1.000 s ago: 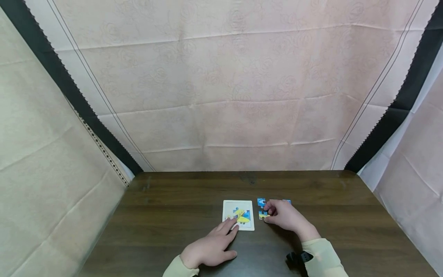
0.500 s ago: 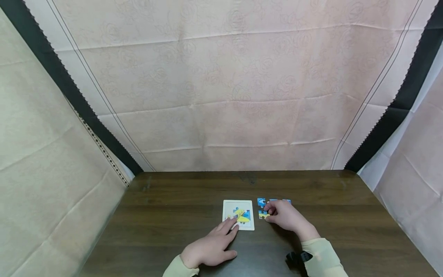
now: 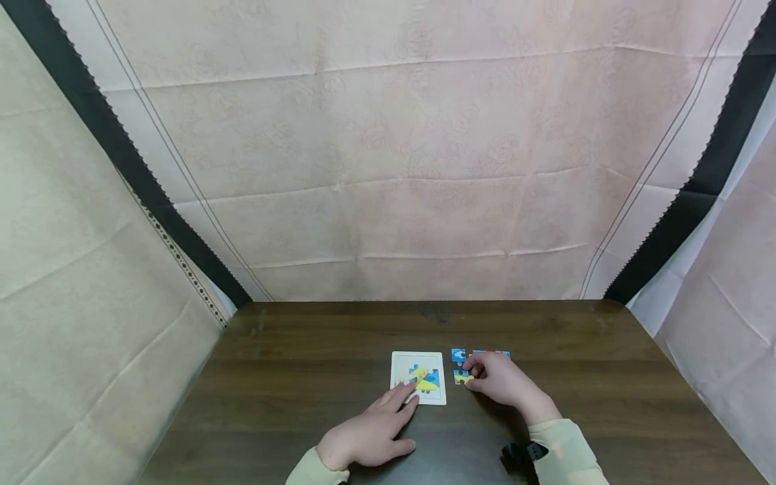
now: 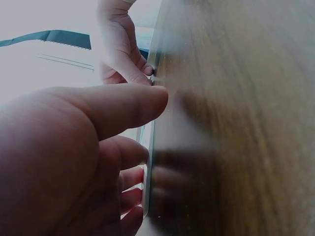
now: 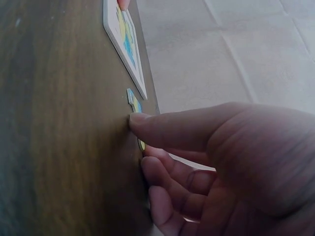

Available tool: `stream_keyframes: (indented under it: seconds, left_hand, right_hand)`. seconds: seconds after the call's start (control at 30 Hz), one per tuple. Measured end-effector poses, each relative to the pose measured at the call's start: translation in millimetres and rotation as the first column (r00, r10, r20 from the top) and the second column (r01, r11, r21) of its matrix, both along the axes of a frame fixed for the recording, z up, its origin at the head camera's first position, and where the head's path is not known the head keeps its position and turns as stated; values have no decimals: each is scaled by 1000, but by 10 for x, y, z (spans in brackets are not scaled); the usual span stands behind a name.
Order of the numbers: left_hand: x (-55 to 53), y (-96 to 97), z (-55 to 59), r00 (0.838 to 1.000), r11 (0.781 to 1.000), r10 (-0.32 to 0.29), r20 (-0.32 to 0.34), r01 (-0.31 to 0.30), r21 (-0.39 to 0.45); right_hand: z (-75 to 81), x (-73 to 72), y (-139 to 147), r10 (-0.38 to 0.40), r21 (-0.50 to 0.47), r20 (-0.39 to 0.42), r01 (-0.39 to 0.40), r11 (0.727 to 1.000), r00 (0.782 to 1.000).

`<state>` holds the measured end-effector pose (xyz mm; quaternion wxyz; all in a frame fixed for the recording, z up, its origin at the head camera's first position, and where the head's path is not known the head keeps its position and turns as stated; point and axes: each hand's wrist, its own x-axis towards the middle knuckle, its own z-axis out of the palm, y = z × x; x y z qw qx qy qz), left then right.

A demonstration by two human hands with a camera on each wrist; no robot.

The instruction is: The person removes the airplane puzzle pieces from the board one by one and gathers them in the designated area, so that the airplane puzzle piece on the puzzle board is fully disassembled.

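Observation:
A white-framed puzzle board [image 3: 436, 396] lies on the table, with a yellow and blue picture partly filled in. My left hand [image 3: 374, 431] rests its outstretched fingers on the board's lower left part; in the left wrist view those fingers [image 4: 130, 152] lie along its edge. Right of the board is a blue and yellow puzzle piece [image 3: 459, 376]. My right hand [image 3: 503, 378] pinches this piece low at the tabletop, its thumb and curled fingers covering part of it. In the right wrist view the thumb [image 5: 162, 129] crosses the puzzle piece [image 5: 136, 104].
Several blue puzzle pieces lie beyond my right hand, including one puzzle piece [image 3: 457, 354] near the board and another puzzle piece [image 3: 502, 352] farther right. The brown wooden table [image 3: 291, 377] ends at a pale cloth backdrop [image 3: 418, 168]. A dark device [image 3: 523, 451] sits at the right wrist.
Both hands stay almost in place. The right thumb has shifted slightly to the right at the piece, and a blue piece behind the fingers shows a little more.

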<state>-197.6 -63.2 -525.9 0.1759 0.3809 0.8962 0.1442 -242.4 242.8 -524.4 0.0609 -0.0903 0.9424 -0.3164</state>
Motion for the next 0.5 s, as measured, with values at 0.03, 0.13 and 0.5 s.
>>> stream_keyframes:
  seconds: [0.03, 0.13, 0.5]
  left_hand:
    - [3, 2, -1, 1000, 1000, 0, 0, 0, 1]
    - [9, 10, -4, 1000, 1000, 3, 7, -3, 7]
    - [12, 19, -11, 999, 1000, 21, -26, -21, 17]
  right_hand:
    - [1, 3, 1, -3, 0, 2, 3, 1000, 1000]
    - [20, 18, 1, -8, -2, 1, 8, 1000, 1000]
    - [26, -26, -287, 33, -42, -108, -38, 998, 994]
